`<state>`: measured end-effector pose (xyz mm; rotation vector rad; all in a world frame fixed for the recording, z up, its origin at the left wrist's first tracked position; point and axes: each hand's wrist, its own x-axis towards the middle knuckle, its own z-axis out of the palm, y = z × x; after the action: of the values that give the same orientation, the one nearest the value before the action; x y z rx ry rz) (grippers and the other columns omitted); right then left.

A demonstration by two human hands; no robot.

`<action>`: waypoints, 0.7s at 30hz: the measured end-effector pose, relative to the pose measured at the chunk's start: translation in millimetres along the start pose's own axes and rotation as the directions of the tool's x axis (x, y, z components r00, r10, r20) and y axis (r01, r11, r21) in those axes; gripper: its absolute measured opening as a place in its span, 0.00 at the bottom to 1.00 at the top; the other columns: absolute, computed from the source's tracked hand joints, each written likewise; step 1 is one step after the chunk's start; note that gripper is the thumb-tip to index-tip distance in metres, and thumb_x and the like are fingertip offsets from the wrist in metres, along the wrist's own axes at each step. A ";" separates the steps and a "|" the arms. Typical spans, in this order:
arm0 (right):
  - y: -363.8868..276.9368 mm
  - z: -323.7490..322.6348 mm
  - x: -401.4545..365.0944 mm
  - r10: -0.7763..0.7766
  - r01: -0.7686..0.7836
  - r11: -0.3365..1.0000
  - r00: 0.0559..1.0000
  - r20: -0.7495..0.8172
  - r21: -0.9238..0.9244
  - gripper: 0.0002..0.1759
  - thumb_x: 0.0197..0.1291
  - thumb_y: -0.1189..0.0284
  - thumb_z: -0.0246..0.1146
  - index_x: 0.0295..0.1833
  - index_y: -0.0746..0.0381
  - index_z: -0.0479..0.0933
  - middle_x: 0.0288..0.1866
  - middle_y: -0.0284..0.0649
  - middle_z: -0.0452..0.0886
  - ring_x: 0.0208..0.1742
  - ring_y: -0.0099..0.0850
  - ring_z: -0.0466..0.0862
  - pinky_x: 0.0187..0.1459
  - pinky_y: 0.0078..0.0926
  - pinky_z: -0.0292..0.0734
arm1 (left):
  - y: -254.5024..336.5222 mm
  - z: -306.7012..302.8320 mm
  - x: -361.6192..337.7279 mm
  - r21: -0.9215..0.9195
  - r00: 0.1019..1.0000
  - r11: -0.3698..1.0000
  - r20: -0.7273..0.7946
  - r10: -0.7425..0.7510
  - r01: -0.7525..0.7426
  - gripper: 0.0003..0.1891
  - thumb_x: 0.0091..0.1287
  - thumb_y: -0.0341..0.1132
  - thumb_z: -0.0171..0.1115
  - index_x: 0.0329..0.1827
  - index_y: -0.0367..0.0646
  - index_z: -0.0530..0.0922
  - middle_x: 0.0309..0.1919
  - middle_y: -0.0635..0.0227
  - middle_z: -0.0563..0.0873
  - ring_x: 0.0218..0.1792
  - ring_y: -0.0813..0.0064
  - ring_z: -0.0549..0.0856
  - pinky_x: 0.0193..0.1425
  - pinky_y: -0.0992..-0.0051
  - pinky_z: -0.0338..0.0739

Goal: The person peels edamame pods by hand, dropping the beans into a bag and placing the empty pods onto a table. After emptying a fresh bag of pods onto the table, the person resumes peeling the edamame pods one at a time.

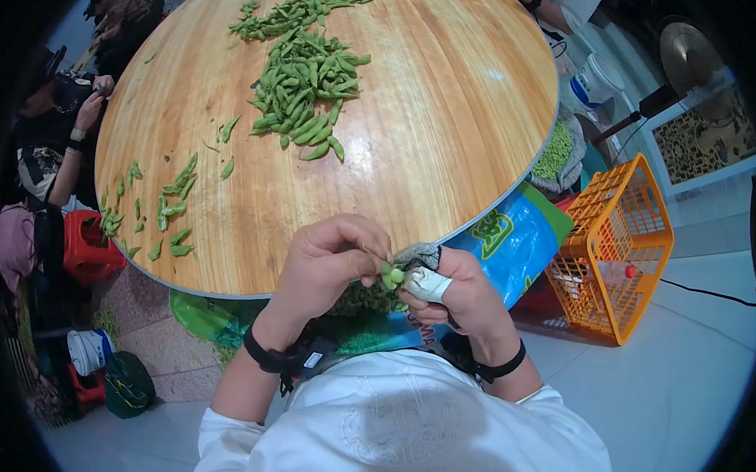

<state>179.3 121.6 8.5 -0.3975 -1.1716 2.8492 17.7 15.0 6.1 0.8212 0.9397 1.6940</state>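
My left hand [325,263] is closed in a pinch on one end of a green soybean pod [392,275], just off the near table edge. Against the pod's other side my right hand [472,295] is closed, its thumb in a white wrap [426,285] and a finger in a grey cover [418,253]. Pale green beans show at the pod between the hands. Below them lie green pieces [359,301] in a blue and green plastic bag [511,235], partly hidden by my hands.
A heap of soybean pods [310,84] lies on the round wooden table [433,134], with scattered pods [176,189] at left. An orange crate [616,257] and a sack of shelled beans [556,151] stand at right. Another person's hands [90,104] are at left; a red stool [91,246] is nearby.
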 end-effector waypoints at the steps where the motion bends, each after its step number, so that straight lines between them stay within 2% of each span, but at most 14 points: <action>1: 3.8 4.7 2.3 -0.070 0.038 0.978 0.986 -0.150 -0.203 0.10 0.63 0.73 0.56 0.46 0.67 0.74 0.25 0.30 0.74 0.25 0.20 0.74 0.26 0.20 0.68 | -1.9 2.6 0.8 -0.098 0.988 0.990 -0.103 -0.113 0.103 0.06 0.57 0.17 0.58 0.34 0.37 0.76 0.33 0.67 0.80 0.29 0.84 0.78 0.32 0.85 0.72; 2: 7.3 9.5 4.2 -0.167 0.043 0.915 0.946 -0.279 -0.401 0.10 0.62 0.73 0.56 0.46 0.67 0.74 0.25 0.34 0.75 0.24 0.25 0.76 0.27 0.23 0.69 | -3.5 5.8 1.9 -0.204 0.953 0.960 -0.193 -0.233 0.193 0.06 0.57 0.17 0.60 0.34 0.37 0.76 0.33 0.67 0.80 0.29 0.84 0.78 0.31 0.85 0.72; 3: 9.3 16.1 4.2 -0.167 0.043 0.915 0.946 -0.278 -0.402 0.10 0.62 0.73 0.56 0.46 0.67 0.74 0.25 0.34 0.75 0.24 0.25 0.76 0.27 0.23 0.69 | -5.2 11.8 2.0 -0.204 0.953 0.960 -0.194 -0.231 0.192 0.06 0.57 0.17 0.60 0.34 0.37 0.76 0.33 0.67 0.80 0.29 0.84 0.78 0.31 0.85 0.72; 5: 10.4 28.1 2.0 -0.611 0.114 0.251 0.789 -0.065 -0.961 0.10 0.60 0.75 0.56 0.45 0.68 0.74 0.28 0.46 0.77 0.27 0.39 0.79 0.30 0.30 0.72 | -7.0 24.6 -0.2 0.177 0.954 0.979 -0.298 -0.041 0.098 0.07 0.56 0.19 0.63 0.36 0.37 0.76 0.32 0.69 0.80 0.30 0.86 0.78 0.32 0.86 0.73; 8: 9.8 26.6 0.6 -0.613 0.164 0.349 0.785 -0.093 -0.923 0.10 0.58 0.76 0.55 0.45 0.68 0.74 0.31 0.53 0.77 0.32 0.49 0.79 0.34 0.34 0.74 | -3.1 23.3 -6.0 0.371 0.961 0.914 -0.267 -0.063 0.163 0.10 0.57 0.20 0.64 0.41 0.36 0.76 0.32 0.71 0.79 0.31 0.87 0.78 0.35 0.87 0.74; 10: 7.7 19.8 -1.8 -0.615 0.172 0.374 0.781 -0.105 -0.912 0.10 0.57 0.76 0.56 0.43 0.69 0.75 0.31 0.50 0.78 0.31 0.44 0.81 0.34 0.32 0.74 | -2.6 26.0 -7.7 0.306 0.961 0.940 -0.268 -0.067 0.151 0.11 0.57 0.20 0.64 0.42 0.35 0.76 0.32 0.72 0.79 0.32 0.87 0.78 0.36 0.87 0.75; 13: 7.2 11.5 -6.2 -0.309 0.053 0.813 0.883 -0.352 -0.579 0.11 0.59 0.74 0.58 0.45 0.69 0.76 0.30 0.37 0.80 0.31 0.25 0.78 0.35 0.24 0.74 | -7.7 23.5 -10.6 0.234 0.965 0.964 -0.255 -0.062 0.123 0.11 0.58 0.20 0.63 0.44 0.35 0.76 0.32 0.72 0.79 0.33 0.86 0.79 0.37 0.87 0.75; 14: 6.3 8.4 -8.1 -0.307 0.051 0.814 0.883 -0.354 -0.579 0.11 0.59 0.74 0.58 0.45 0.69 0.76 0.30 0.37 0.80 0.31 0.25 0.78 0.35 0.24 0.74 | -9.7 22.3 -11.4 0.228 0.969 0.969 -0.244 -0.043 0.100 0.12 0.59 0.20 0.62 0.46 0.35 0.76 0.32 0.71 0.79 0.35 0.86 0.79 0.38 0.87 0.75; 16: 4.5 0.9 -10.4 -0.093 0.078 0.995 0.959 -0.269 -0.065 0.12 0.61 0.73 0.58 0.46 0.69 0.76 0.29 0.34 0.78 0.28 0.20 0.75 0.32 0.19 0.72 | -11.6 24.8 -10.7 0.143 0.955 0.986 -0.294 -0.042 0.088 0.12 0.59 0.19 0.61 0.45 0.35 0.77 0.32 0.70 0.80 0.36 0.85 0.79 0.38 0.86 0.75; 17: 5.5 1.5 -9.5 -0.093 0.078 0.995 0.959 -0.268 -0.068 0.12 0.61 0.73 0.58 0.46 0.69 0.76 0.29 0.34 0.78 0.28 0.20 0.75 0.32 0.19 0.72 | -12.4 25.5 -10.6 0.058 0.938 0.996 -0.344 -0.044 0.068 0.11 0.58 0.19 0.61 0.45 0.35 0.77 0.32 0.69 0.81 0.37 0.84 0.80 0.39 0.85 0.75; 18: 7.2 3.3 -8.0 -0.169 0.054 0.937 0.935 -0.312 -0.346 0.12 0.60 0.73 0.59 0.46 0.69 0.76 0.27 0.33 0.77 0.26 0.19 0.74 0.30 0.19 0.70 | -12.7 21.8 -13.3 0.057 0.938 0.996 -0.345 -0.042 0.066 0.11 0.58 0.19 0.61 0.45 0.35 0.77 0.32 0.69 0.81 0.37 0.84 0.80 0.39 0.85 0.75; 19: 7.3 4.5 -6.0 -0.257 0.012 0.803 0.909 -0.328 -0.597 0.12 0.60 0.73 0.60 0.46 0.70 0.75 0.25 0.32 0.75 0.25 0.18 0.72 0.28 0.18 0.69 | -12.8 14.8 -17.0 0.363 0.960 0.930 -0.276 0.050 0.056 0.11 0.58 0.18 0.60 0.44 0.34 0.78 0.33 0.69 0.81 0.36 0.83 0.80 0.41 0.84 0.75; 20: 4.4 7.5 -4.7 -0.259 0.014 0.800 0.910 -0.324 -0.600 0.12 0.60 0.73 0.60 0.46 0.70 0.75 0.25 0.32 0.75 0.25 0.18 0.72 0.28 0.18 0.69 | -11.9 10.9 -18.1 0.633 0.976 0.773 -0.184 0.118 0.026 0.10 0.57 0.18 0.60 0.42 0.34 0.78 0.34 0.68 0.81 0.36 0.82 0.80 0.43 0.83 0.75; 21: 0.7 12.9 -4.8 -0.402 0.056 0.678 0.863 -0.306 -0.733 0.12 0.59 0.73 0.61 0.45 0.69 0.76 0.24 0.31 0.75 0.24 0.18 0.72 0.28 0.17 0.69 | -8.2 13.4 -17.0 0.718 0.969 0.693 -0.117 0.216 -0.068 0.08 0.55 0.19 0.62 0.38 0.35 0.80 0.32 0.63 0.81 0.35 0.77 0.82 0.38 0.80 0.76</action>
<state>180.7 111.6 17.9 -0.7960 -1.9749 1.8136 37.5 3.1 3.6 1.2738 1.7729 1.5435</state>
